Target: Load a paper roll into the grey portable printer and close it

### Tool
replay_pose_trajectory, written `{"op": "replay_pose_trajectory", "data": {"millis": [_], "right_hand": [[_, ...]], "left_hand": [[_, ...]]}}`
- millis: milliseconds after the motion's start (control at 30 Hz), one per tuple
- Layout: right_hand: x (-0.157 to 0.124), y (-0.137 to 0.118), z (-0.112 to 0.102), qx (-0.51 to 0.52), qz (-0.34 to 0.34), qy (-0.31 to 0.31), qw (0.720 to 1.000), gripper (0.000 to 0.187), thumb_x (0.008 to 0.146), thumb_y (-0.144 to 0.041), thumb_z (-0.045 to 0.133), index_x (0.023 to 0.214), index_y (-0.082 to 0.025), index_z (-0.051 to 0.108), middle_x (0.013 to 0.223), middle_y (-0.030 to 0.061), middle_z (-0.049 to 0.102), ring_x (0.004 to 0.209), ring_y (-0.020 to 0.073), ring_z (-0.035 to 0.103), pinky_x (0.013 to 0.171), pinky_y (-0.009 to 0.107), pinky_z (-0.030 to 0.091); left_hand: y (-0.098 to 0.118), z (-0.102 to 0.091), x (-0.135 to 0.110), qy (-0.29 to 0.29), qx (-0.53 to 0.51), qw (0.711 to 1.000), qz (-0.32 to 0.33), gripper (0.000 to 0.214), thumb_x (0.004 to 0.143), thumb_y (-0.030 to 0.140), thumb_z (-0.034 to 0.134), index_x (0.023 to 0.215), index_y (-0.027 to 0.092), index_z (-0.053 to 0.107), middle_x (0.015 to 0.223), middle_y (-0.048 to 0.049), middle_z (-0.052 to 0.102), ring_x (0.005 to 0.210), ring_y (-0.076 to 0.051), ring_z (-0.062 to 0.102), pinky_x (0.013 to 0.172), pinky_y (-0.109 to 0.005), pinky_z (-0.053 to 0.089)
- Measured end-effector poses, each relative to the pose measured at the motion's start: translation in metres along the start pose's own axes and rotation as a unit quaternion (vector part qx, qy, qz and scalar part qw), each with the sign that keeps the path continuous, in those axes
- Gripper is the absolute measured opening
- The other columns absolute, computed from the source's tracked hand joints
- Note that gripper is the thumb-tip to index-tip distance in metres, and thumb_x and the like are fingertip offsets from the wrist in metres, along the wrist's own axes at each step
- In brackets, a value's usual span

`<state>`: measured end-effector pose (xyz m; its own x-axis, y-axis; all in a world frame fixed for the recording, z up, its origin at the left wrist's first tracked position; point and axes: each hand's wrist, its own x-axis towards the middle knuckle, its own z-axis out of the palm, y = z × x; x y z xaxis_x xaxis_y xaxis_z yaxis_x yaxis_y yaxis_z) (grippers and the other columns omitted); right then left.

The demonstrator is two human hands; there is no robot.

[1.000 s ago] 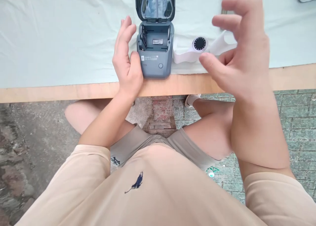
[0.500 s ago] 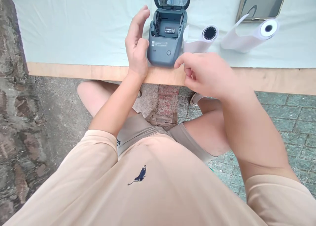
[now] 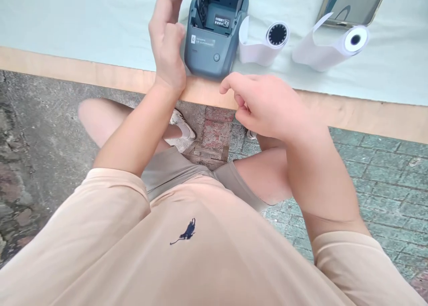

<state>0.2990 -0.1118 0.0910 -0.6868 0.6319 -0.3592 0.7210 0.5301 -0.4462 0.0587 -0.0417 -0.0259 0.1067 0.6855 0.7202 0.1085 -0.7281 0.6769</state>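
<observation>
A small grey label printer [image 3: 214, 43] stands near the table's front edge with its lid open and its paper bay empty. My left hand [image 3: 167, 34] is upright against the printer's left side, fingers stretched out, holding nothing. My right hand [image 3: 264, 105] hovers just in front of the table edge, right of the printer's front. Its fingers are curled in and the index finger points toward the printer; I see nothing in it. A white paper roll with a dark core [image 3: 267, 45] lies right of the printer, apart from both hands.
A second paper roll with a white core [image 3: 334, 47] lies farther right, its tail loose. A phone [image 3: 354, 3] lies behind it. A pale green cloth [image 3: 83, 25] covers the table, with a bare wooden front edge [image 3: 368, 114]. My knees and paving are below.
My right hand came down from a raised, spread position by the rolls and curled in front of the table edge. My left hand stayed beside the printer. The view tilted down.
</observation>
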Motion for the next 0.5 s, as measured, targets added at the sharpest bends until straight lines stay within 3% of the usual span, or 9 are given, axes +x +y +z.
{"op": "replay_pose_trajectory", "data": {"millis": [33, 67, 100, 167, 233, 300, 367, 500], "right_hand": [[0.003, -0.004, -0.002, 0.002, -0.002, -0.004, 1.0, 0.06, 0.087, -0.006, 0.04, 0.142, -0.027, 0.053, 0.109, 0.0062, 0.072, 0.101, 0.0286, 0.064, 0.069, 0.036, 0.034], [0.005, -0.009, -0.003, 0.005, -0.005, -0.009, 1.0, 0.059, 0.088, -0.007, 0.04, 0.142, -0.028, 0.054, 0.11, 0.006, 0.072, 0.101, 0.0285, 0.064, 0.069, 0.036, 0.034], [0.009, -0.013, -0.005, 0.009, -0.006, -0.014, 1.0, 0.056, 0.09, -0.009, 0.04, 0.14, -0.029, 0.055, 0.111, 0.0058, 0.072, 0.1, 0.0284, 0.064, 0.069, 0.036, 0.034], [0.016, -0.02, -0.006, 0.014, -0.003, -0.022, 1.0, 0.051, 0.091, -0.011, 0.041, 0.136, -0.028, 0.057, 0.108, 0.0059, 0.072, 0.095, 0.0281, 0.064, 0.069, 0.036, 0.034], [0.024, -0.023, -0.006, 0.017, -0.001, -0.016, 1.0, 0.05, 0.09, -0.012, 0.041, 0.135, -0.027, 0.059, 0.101, 0.0058, 0.072, 0.09, 0.0273, 0.064, 0.068, 0.036, 0.035], [0.031, -0.023, -0.005, 0.027, -0.007, -0.002, 1.0, 0.049, 0.089, -0.013, 0.043, 0.133, -0.027, 0.06, 0.093, 0.004, 0.071, 0.084, 0.0255, 0.063, 0.069, 0.036, 0.036], [0.038, -0.023, -0.003, 0.048, -0.007, -0.007, 0.999, 0.044, 0.087, -0.014, 0.048, 0.126, -0.029, 0.063, 0.086, 0.0011, 0.069, 0.077, 0.0227, 0.06, 0.069, 0.035, 0.037], [0.044, -0.036, 0.003, 0.11, 0.003, -0.094, 0.989, 0.03, 0.085, -0.012, 0.055, 0.109, -0.026, 0.067, 0.073, -0.0031, 0.068, 0.065, 0.0176, 0.056, 0.069, 0.033, 0.039]], "left_hand": [[-0.002, 0.0, -0.001, 0.021, -0.004, 0.998, 0.056, 0.045, 0.111, 0.063, 0.045, 0.14, 0.031, 0.059, 0.142, 0.0257, 0.071, 0.137, 0.006, 0.064, 0.123, -0.009, 0.05], [-0.002, 0.0, -0.002, 0.038, -0.003, 0.998, 0.049, 0.04, 0.113, 0.058, 0.044, 0.138, 0.03, 0.059, 0.139, 0.0253, 0.073, 0.135, 0.006, 0.065, 0.122, -0.009, 0.051], [-0.002, -0.001, -0.003, 0.008, -0.002, 1.0, -0.021, 0.036, 0.114, 0.052, 0.046, 0.139, 0.027, 0.058, 0.14, 0.0221, 0.072, 0.139, 0.0, 0.064, 0.128, -0.017, 0.049], [0.004, -0.002, -0.006, -0.019, -0.01, 0.998, -0.056, 0.039, 0.113, 0.054, 0.045, 0.141, 0.029, 0.056, 0.145, 0.0174, 0.07, 0.144, -0.007, 0.061, 0.133, -0.025, 0.047], [0.016, -0.005, -0.01, -0.042, 0.016, 0.997, -0.059, 0.039, 0.116, 0.049, 0.035, 0.146, 0.032, 0.052, 0.151, 0.0126, 0.066, 0.15, -0.008, 0.055, 0.136, -0.025, 0.041], [0.034, -0.007, -0.014, -0.125, 0.047, 0.99, -0.041, 0.047, 0.116, 0.051, 0.027, 0.153, 0.028, 0.045, 0.159, 0.0064, 0.06, 0.167, -0.01, 0.032, 0.144, -0.024, 0.023], [0.056, -0.01, -0.018, -0.187, 0.049, 0.981, -0.02, 0.048, 0.114, 0.055, 0.033, 0.149, 0.026, 0.049, 0.155, 0.0037, 0.064, 0.172, -0.013, 0.02, 0.145, -0.026, 0.017], [0.1, -0.02, -0.027, -0.28, 0.043, 0.959, -0.011, 0.037, 0.11, 0.05, 0.044, 0.13, 0.026, 0.064, 0.136, -0.0005, 0.077, 0.164, -0.017, 0.042, 0.134, -0.031, 0.042]]}}
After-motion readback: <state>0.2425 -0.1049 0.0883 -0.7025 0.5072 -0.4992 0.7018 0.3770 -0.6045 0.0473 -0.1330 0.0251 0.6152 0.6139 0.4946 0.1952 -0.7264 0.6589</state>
